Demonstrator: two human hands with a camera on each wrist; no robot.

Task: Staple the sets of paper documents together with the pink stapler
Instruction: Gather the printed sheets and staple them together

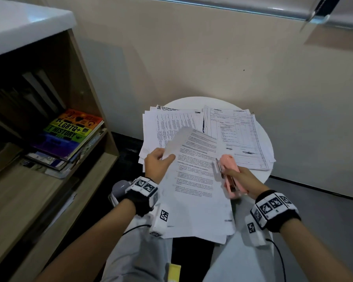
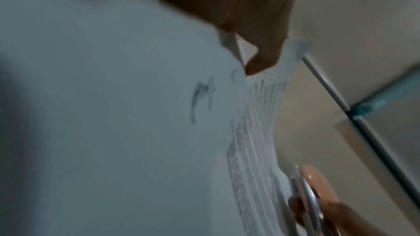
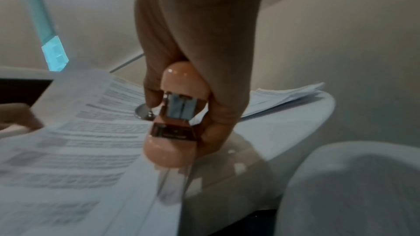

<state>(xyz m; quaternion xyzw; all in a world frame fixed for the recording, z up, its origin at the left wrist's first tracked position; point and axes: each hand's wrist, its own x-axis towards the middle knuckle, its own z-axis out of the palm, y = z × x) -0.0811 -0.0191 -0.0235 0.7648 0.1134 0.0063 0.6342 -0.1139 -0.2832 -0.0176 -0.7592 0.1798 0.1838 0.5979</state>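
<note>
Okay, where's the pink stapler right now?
In the head view the pink stapler is gripped in the right hand, at the right edge of the paper set held by the left hand.

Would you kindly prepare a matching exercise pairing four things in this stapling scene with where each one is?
Things:
1. pink stapler
2. held set of papers
3. rainbow-covered book
4. loose paper stacks

Places:
A. on the round white table
B. in the right hand
C. on the wooden shelf
D. pinched by the left hand

Pairs: 1-B, 2-D, 3-C, 4-A
</note>
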